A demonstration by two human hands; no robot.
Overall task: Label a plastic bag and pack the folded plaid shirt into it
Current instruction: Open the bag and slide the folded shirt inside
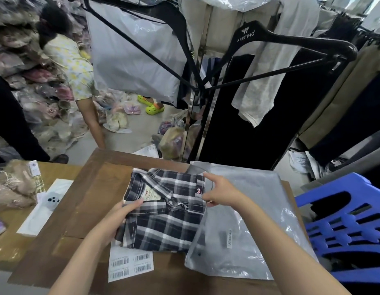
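The folded plaid shirt (163,207) lies on the brown worktop (87,199), its right edge tucked into the mouth of the plastic bag (248,220); a barcode label sheet (130,265) peeks from beneath. The left hand (118,218) clasps the shirt's left edge in its grip; the right hand (221,191) pinches the bag's opening beside the collar.

no sleeves on me here, both forearms bare, no rings on my left hand (118,218) or right hand (222,193).

I see soft woven cloth in the plaid shirt (163,209) — matt; the plastic bag (248,220) is glossy, crinkled film, the barcode sheet (130,266) smooth paper, the cardboard (82,209) dull brown.
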